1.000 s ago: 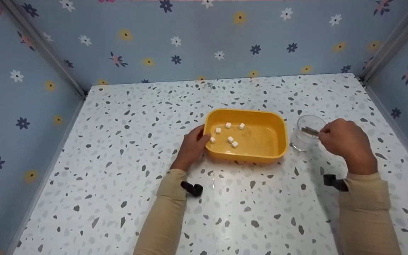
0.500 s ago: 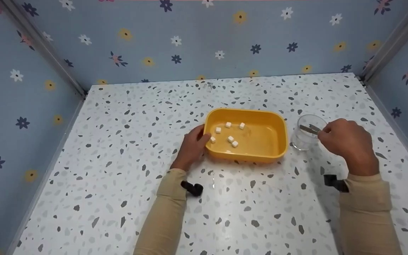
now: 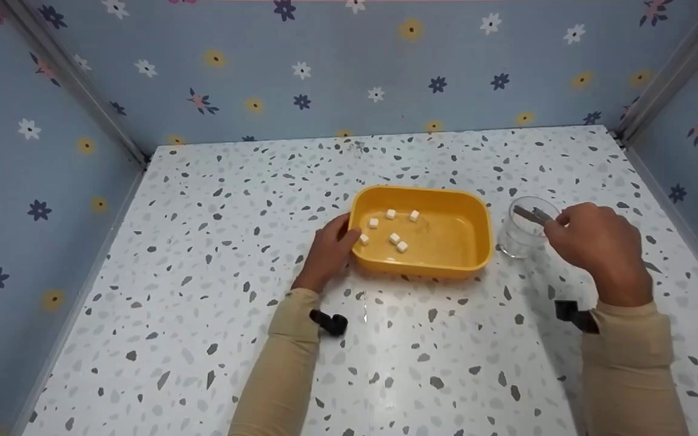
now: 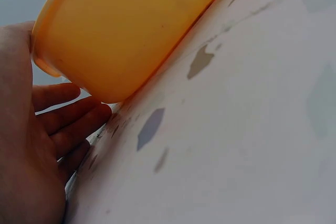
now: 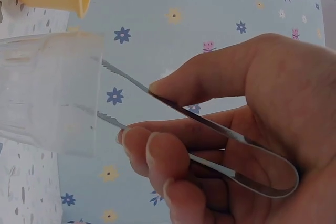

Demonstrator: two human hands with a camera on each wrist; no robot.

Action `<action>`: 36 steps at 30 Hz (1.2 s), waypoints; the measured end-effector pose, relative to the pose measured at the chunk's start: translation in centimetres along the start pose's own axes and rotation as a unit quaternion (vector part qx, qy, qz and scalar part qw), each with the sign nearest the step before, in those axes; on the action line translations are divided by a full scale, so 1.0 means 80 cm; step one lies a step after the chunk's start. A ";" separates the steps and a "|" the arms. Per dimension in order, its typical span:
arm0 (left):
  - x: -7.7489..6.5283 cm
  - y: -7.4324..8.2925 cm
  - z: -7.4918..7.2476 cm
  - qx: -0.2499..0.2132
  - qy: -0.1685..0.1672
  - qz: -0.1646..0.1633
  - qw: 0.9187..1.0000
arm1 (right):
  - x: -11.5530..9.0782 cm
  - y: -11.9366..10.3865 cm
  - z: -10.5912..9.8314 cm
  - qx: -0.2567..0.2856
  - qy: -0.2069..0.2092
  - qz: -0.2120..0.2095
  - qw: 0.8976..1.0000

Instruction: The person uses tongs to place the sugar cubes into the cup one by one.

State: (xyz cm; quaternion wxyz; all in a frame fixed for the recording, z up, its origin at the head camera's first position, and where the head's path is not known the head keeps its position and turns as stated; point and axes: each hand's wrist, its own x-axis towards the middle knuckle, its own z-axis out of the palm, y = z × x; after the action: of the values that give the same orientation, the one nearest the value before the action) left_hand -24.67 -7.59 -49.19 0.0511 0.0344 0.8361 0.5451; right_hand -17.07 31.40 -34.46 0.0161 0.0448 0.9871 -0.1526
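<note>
In the head view my left hand (image 3: pixel 325 254) grips the left end of a yellow plastic tub (image 3: pixel 449 239), thumb over the rim. Seen from the left wrist, the fingers (image 4: pixel 79 127) lie at the tub's outer wall near the table. Several small white cubes (image 3: pixel 402 247) lie on the tub's floor, mostly in its left half. My right hand (image 3: pixel 597 245) holds small metal tongs (image 3: pixel 531 215) between thumb and fingers. Their serrated tips reach into the mouth of a clear drinking glass (image 5: pixel 47 93), with the two arms spread apart. Inside the glass the tips look hazy.
The glass stands upright just right of the tub on a white speckled tabletop (image 3: pixel 203 254). Flowered blue panels (image 3: pixel 349 66) close off the back and both sides. Each sleeve carries a black wrist mount (image 3: pixel 332 324).
The tongs' arms have parted, and their tips sit higher at the glass mouth. My right hand has shifted slightly to the right. The left hand, tub and cubes stay put.
</note>
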 end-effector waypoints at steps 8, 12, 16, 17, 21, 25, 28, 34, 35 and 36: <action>0.000 0.000 0.000 0.007 0.003 0.005 1.000 | -0.002 -0.006 0.000 -0.001 0.008 0.000 1.000; -0.001 0.001 0.000 0.006 0.002 0.000 1.000 | -0.001 -0.010 0.002 0.001 0.017 0.002 1.000; 0.000 0.000 0.000 -0.004 0.001 0.001 1.000 | 0.000 -0.013 0.005 0.006 0.025 0.002 1.000; 0.000 0.000 0.000 -0.007 0.000 0.002 1.000 | 0.000 -0.014 0.006 0.008 0.026 0.001 1.000; -0.001 0.000 0.000 -0.011 -0.001 0.008 1.000 | 0.001 -0.018 0.009 0.022 0.035 -0.009 0.999; -0.001 0.000 0.000 -0.009 -0.002 0.011 1.000 | 0.001 -0.023 0.012 0.038 0.043 -0.014 0.998; -0.001 0.000 0.000 -0.005 -0.002 0.014 1.000 | 0.001 -0.027 0.014 0.041 0.042 -0.016 0.998; 0.001 -0.003 0.000 -0.002 0.003 0.012 1.000 | 0.003 -0.033 0.018 0.037 0.042 -0.029 0.998; 0.001 -0.003 0.000 -0.003 0.003 0.011 1.000 | 0.003 -0.034 0.018 0.036 0.040 -0.030 0.998; 0.001 -0.003 0.001 -0.003 0.004 0.009 1.000 | 0.003 -0.036 0.019 0.035 0.038 -0.031 0.998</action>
State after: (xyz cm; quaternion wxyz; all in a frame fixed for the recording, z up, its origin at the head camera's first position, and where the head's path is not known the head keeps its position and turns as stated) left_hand -24.76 -7.64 -49.43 0.0434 0.0393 0.8345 0.5479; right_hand -17.56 28.26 -35.04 -0.0278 0.0205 0.9821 -0.1853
